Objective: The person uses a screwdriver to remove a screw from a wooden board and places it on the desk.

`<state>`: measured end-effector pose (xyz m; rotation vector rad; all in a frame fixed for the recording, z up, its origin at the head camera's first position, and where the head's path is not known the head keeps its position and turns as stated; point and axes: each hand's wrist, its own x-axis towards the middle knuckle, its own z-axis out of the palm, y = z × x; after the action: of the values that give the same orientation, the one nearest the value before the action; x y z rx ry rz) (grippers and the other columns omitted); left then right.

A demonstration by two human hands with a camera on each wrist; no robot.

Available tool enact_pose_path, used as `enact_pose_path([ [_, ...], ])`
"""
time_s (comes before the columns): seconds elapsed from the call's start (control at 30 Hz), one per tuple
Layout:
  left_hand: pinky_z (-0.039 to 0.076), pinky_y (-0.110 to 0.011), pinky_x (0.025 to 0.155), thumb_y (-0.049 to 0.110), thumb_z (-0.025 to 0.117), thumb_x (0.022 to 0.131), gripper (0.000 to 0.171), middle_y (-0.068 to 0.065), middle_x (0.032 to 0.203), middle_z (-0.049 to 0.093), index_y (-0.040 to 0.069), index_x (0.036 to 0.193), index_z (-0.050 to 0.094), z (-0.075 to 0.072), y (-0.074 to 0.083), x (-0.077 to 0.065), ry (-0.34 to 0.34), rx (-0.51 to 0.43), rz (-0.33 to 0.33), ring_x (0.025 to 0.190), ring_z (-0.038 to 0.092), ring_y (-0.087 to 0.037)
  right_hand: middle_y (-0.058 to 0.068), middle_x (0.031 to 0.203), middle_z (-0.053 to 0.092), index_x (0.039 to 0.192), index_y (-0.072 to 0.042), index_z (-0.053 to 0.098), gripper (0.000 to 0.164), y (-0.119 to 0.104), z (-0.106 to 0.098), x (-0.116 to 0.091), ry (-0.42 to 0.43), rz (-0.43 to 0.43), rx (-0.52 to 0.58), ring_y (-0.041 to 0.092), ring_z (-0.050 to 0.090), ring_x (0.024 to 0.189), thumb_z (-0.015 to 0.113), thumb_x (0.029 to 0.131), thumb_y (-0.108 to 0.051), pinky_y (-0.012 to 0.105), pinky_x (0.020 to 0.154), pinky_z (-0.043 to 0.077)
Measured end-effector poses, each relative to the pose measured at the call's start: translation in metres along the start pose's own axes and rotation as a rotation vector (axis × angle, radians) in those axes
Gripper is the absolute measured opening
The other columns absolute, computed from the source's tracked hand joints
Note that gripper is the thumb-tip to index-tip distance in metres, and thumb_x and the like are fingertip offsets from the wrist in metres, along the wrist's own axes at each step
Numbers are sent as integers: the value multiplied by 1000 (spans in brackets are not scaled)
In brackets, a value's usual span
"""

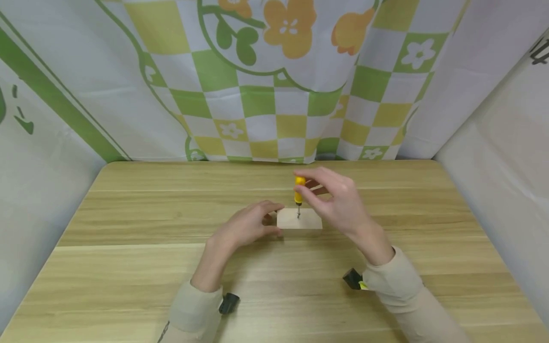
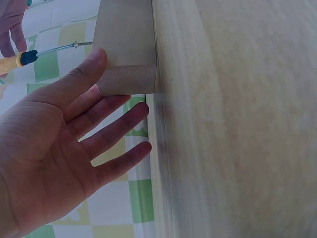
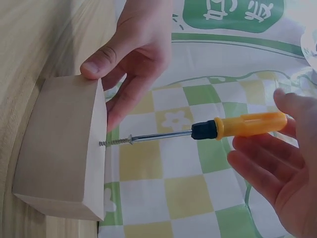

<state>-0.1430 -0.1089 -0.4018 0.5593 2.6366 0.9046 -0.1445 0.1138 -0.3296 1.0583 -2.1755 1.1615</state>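
A pale wooden block (image 1: 310, 220) lies on the table, and a screw (image 3: 117, 142) stands in its top face, much of the thread still showing. My left hand (image 1: 248, 223) holds the block's left end, thumb on the near side and fingers at the far side; two of those fingers (image 2: 125, 161) stretch out free of the wood. Upright over the screw is a screwdriver (image 3: 251, 124) with a yellow handle, a dark collar and a metal shaft whose tip meets the screw head. Thumb and fingers of my right hand (image 1: 340, 202) pinch the handle near its top.
The wood-grain table (image 1: 141, 219) spreads around the block. Behind its far edge hangs a checked green, yellow and white cloth (image 1: 257, 102), with white panels (image 1: 493, 143) at the sides. A small black device (image 1: 229, 303) sits at each wrist.
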Motion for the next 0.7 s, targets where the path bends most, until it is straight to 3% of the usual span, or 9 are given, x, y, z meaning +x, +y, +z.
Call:
enact_pose_path([
  [0.13,51,-42,103,33,77,87,64,-2,140,59,17,144,53,0,0,0,-2,-2,-1,116,65,-20,10,92,73,110,0,71,33,0,2,0,19,12,-5,20,72,80,81,79,-1,19,69,60],
  [0.37,51,-41,103,33,77,87,64,-3,140,59,15,144,54,0,0,0,-4,0,6,116,65,-21,12,96,75,109,0,71,30,2,3,-2,48,46,-23,22,73,81,80,81,0,16,69,58],
  [0.7,52,-41,102,31,77,87,64,-5,140,59,14,144,53,0,0,-1,3,10,28,115,65,-21,16,95,76,107,3,71,26,4,5,-4,84,-30,-3,23,75,77,76,82,5,20,70,60],
])
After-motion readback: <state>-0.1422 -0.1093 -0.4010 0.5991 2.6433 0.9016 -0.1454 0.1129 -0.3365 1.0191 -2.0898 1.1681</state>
